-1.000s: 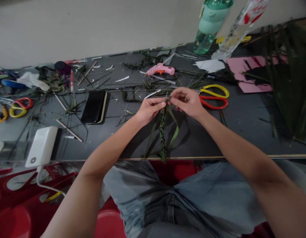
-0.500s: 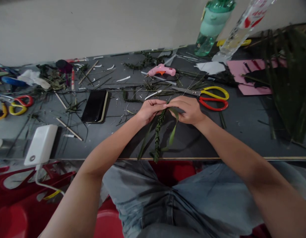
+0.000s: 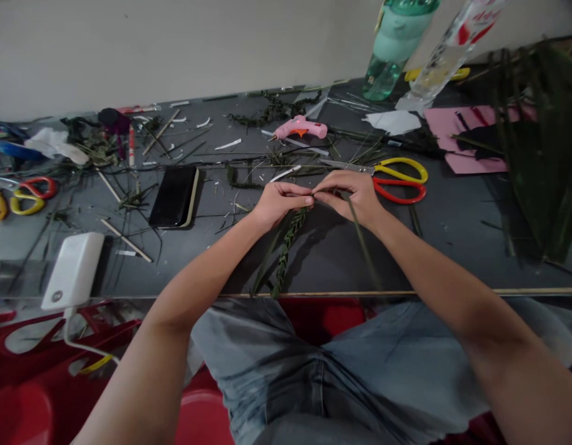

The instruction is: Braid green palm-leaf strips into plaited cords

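Note:
A green braid of leaf strips (image 3: 288, 247) hangs from my fingertips towards the table's front edge. My left hand (image 3: 282, 204) pinches its upper end between thumb and fingers. Fingertip to fingertip with it, my right hand (image 3: 349, 193) is closed in a pinch at the same end. From the right hand a loose leaf strip (image 3: 363, 244) trails down to the right, its lower part blurred. Another loose strip (image 3: 266, 259) hangs left of the braid. Scissors with yellow and red handles (image 3: 401, 180) lie just beyond the right hand.
On the grey table (image 3: 457, 247) lie a black phone (image 3: 173, 196), a white power bank (image 3: 75, 269) with a cable, and a pink glue gun (image 3: 300, 128). A green bottle (image 3: 397, 49) and a clear bottle (image 3: 452, 52) stand behind. Large leaves (image 3: 540, 154) lie at the right.
The braid's lower end has swung left. The loose strip by my right hand has moved from beside the braid out to the right. Both hands stay together, still pinching.

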A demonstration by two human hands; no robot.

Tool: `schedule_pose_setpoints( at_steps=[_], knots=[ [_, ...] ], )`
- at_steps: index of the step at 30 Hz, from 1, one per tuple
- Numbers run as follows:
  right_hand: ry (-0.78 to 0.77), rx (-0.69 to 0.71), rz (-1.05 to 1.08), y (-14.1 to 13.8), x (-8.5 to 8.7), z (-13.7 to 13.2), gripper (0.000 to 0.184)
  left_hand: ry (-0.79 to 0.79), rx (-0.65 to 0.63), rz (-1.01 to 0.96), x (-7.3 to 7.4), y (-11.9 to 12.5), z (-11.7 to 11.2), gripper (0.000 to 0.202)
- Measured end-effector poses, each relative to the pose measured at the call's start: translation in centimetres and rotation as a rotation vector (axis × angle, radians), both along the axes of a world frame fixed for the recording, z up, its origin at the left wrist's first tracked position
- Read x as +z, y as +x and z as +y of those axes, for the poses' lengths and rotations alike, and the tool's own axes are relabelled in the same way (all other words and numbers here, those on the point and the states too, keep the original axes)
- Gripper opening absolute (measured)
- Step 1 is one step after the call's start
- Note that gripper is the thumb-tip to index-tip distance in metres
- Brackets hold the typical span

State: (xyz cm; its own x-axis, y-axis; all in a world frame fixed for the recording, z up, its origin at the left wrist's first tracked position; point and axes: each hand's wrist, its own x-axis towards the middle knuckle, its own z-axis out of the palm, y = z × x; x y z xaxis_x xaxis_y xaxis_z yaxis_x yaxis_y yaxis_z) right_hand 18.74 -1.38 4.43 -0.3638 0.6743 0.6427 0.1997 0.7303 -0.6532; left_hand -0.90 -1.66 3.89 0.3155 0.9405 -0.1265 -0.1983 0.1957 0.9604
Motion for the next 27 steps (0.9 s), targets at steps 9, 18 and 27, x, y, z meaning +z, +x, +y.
schedule_pose_setpoints(
  at_steps=[9,18,27],
  knots=[
    [-0.082,-0.08,0.102,-0.8,-0.7,-0.6,0.014,0.106,0.039,0.17,0.6,-0.6,-0.1,0.028],
    [-0.228,-0.282,0.19,-1.9,-1.2,-1.2,0.038,0.035,0.22,0.228,0.6,0.8,-0.5,0.018],
    [-0.423,-0.408,-0.003,-3.1,-0.5,-2.2,0.06,0.413,0.381,0.52,0.1,1.2,-2.1,0.012]
  ],
)
